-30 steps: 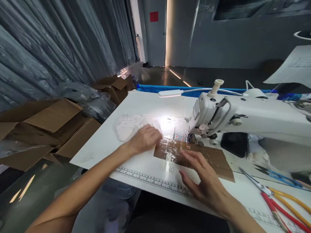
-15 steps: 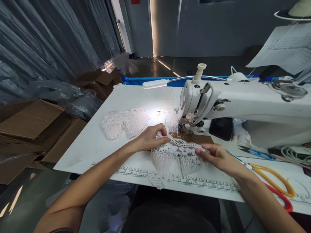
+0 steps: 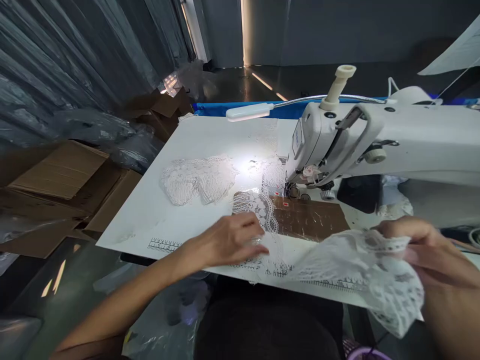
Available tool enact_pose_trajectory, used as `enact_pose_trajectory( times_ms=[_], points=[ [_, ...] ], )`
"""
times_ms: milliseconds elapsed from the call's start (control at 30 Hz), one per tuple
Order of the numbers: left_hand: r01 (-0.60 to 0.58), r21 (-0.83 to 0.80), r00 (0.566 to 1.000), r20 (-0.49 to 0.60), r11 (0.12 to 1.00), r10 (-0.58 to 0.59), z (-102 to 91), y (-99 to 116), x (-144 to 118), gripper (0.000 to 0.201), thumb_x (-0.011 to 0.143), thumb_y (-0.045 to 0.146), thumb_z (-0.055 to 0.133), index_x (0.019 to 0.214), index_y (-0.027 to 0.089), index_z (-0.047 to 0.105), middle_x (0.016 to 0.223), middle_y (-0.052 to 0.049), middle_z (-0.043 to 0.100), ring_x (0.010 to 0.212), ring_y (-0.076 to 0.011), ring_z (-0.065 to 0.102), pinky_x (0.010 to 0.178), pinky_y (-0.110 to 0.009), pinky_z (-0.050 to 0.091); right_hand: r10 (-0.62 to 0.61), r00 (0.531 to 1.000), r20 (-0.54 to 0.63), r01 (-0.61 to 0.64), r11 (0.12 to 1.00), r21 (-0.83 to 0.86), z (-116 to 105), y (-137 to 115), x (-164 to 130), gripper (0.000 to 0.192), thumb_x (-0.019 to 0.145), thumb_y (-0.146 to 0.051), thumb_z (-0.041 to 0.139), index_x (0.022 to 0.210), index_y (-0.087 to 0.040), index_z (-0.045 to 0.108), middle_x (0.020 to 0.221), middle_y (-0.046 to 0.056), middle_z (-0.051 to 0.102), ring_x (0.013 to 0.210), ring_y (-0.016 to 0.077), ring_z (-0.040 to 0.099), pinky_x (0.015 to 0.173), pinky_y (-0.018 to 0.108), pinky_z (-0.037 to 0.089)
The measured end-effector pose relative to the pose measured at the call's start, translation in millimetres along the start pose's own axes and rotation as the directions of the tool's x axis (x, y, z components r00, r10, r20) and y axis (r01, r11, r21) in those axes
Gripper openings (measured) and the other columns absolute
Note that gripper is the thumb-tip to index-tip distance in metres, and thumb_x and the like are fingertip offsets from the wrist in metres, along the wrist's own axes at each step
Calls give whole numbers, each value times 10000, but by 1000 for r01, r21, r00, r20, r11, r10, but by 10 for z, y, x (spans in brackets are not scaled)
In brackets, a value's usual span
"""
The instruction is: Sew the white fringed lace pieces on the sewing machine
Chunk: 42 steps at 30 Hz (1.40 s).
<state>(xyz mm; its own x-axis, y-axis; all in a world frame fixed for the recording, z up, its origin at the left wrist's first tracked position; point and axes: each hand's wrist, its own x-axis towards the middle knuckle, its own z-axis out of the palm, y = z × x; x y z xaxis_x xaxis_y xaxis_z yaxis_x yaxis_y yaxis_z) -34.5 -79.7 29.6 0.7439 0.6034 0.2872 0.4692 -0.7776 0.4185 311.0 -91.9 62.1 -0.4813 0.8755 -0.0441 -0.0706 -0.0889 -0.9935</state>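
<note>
While the left hand (image 3: 228, 240) lies flat, its grip loose, pressing a lace strip (image 3: 262, 210) onto the white surface (image 3: 150, 215), the right hand (image 3: 423, 245) has its grip closed on a bunched lace piece (image 3: 360, 270) at the surface's near edge. Open cardboard boxes (image 3: 56, 180) stand left; their contents can't be seen.
</note>
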Motion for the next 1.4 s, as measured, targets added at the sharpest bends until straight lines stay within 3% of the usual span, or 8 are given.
enact_pose_trajectory(
  times_ms=[133,267,467,633,867,1067,1300,1400],
  points=[
    [-75,61,997,-8,995,75,307,164,-17,294,1019,377,483,913,131,605,886,-81,634,721,-151,577,590,-279,512,-5,999,-43,12,986,165,70,77,-46,96,816,-338,714,756,-280,762,576,16,615,433,157,511,393,273,358],
    [217,-212,963,-116,953,-245,92,-143,127,279,1042,332,406,897,167,579,684,1,574,517,-89,494,444,-191,407,71,996,62,-76,993,87,343,84,217,126,832,-338,731,781,-231,773,642,34,629,526,137,519,470,250,382],
    [657,-168,569,-530,735,-629,-825,-970,132,174,959,327,498,936,177,584,716,-10,598,590,-128,537,515,-230,421,66,998,15,-67,995,72,690,37,643,227,832,-447,718,821,-224,757,619,-19,492,546,106,383,494,238,335],
    [630,171,715,-507,757,-481,-1004,-1038,-26,331,904,256,566,1228,186,567,1306,-123,591,1061,-251,621,833,-356,533,220,972,77,-186,931,-315,530,179,690,375,921,-483,581,1161,-220,699,584,-52,436,483,96,340,451,234,276],
    [152,-13,988,8,988,-152,-475,-667,348,250,995,318,497,1178,192,611,1183,-73,651,1061,-200,619,899,-368,528,232,961,-150,-274,727,-629,214,407,658,312,885,-493,572,929,-199,668,632,-20,536,528,133,448,468,256,334],
    [101,-48,980,175,994,-92,-134,-542,535,178,952,322,587,958,151,636,1030,-96,616,902,-197,581,718,-310,484,187,968,-165,-250,747,-616,224,303,618,347,910,-538,543,921,-210,659,706,3,571,594,149,493,500,260,396],
    [289,-476,914,394,831,-92,-341,-394,446,217,998,365,502,956,174,596,856,-29,650,648,-97,554,563,-224,433,310,950,-42,-304,883,-358,241,143,489,455,852,-628,586,915,-185,663,649,-17,497,501,122,478,443,253,465],
    [343,-305,923,286,889,-259,-289,-470,432,266,977,392,545,1125,172,571,933,-51,660,685,-118,584,578,-240,451,236,954,-183,-296,834,-466,186,216,578,426,869,-615,574,861,-197,652,611,-24,481,506,125,457,424,240,407]
  ],
)
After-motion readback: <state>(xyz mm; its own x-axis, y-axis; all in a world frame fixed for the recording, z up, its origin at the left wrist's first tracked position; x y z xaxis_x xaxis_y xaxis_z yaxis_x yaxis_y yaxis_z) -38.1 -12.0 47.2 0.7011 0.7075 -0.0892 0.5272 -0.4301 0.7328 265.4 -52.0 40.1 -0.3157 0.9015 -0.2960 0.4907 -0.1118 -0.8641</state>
